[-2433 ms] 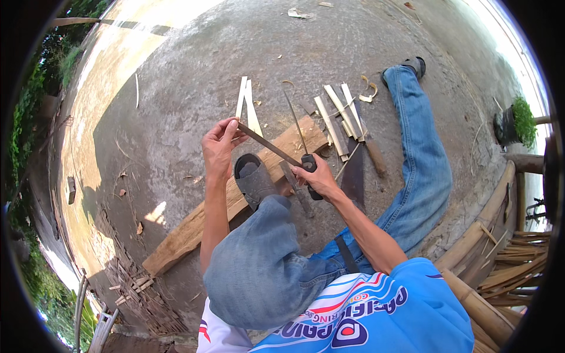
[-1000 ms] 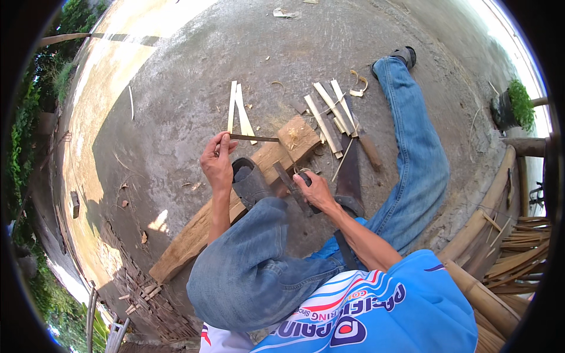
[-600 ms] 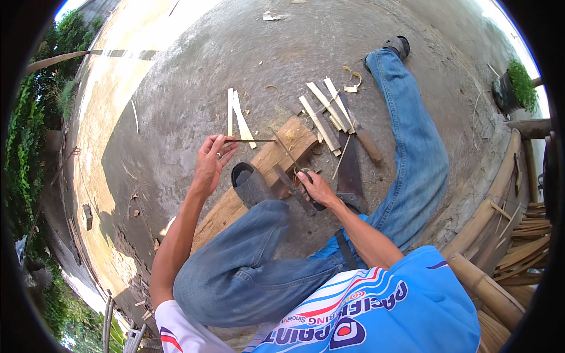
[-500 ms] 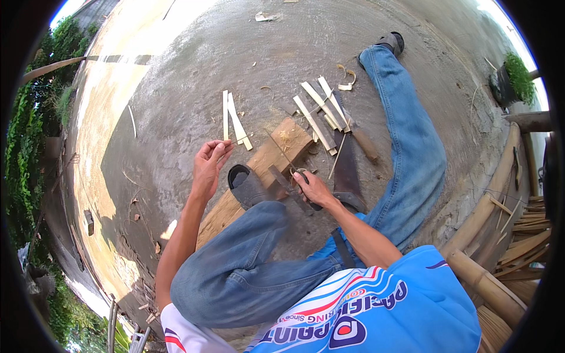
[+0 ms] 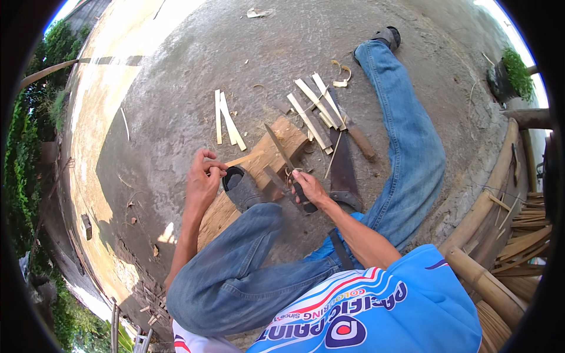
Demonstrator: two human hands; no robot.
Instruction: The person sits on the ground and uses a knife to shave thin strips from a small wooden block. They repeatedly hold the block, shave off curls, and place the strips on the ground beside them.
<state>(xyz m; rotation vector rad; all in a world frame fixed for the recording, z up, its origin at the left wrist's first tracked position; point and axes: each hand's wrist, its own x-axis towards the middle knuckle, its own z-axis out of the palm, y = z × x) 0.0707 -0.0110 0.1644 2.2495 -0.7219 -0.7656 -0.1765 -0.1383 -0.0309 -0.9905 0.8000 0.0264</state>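
Observation:
My left hand [image 5: 203,179] pinches the end of a thin pale bamboo strip [image 5: 246,157], which lies across the wooden block [image 5: 285,134]. In my right hand [image 5: 310,189] is a knife [image 5: 279,147] with a dark handle, its blade angled up and left over the block's far end. A second dark metal blade [image 5: 273,175] stands beside the block, just left of my right hand; how it is held there is hidden. My shoe [image 5: 242,189] rests on the block, close to my left hand.
Two pale strips [image 5: 231,123] lie beyond the block. Several more [image 5: 318,109] lie to the right, near a large dark blade [image 5: 344,167] and a brown handle [image 5: 361,144]. My outstretched leg [image 5: 400,112] bounds the right side. Bamboo poles [image 5: 479,276] and a potted plant [image 5: 509,76] stand farther right.
My left hand has drawn down and nearer to my shoe, and the strip now lies over the block. The knife blade has turned so its broad side shows.

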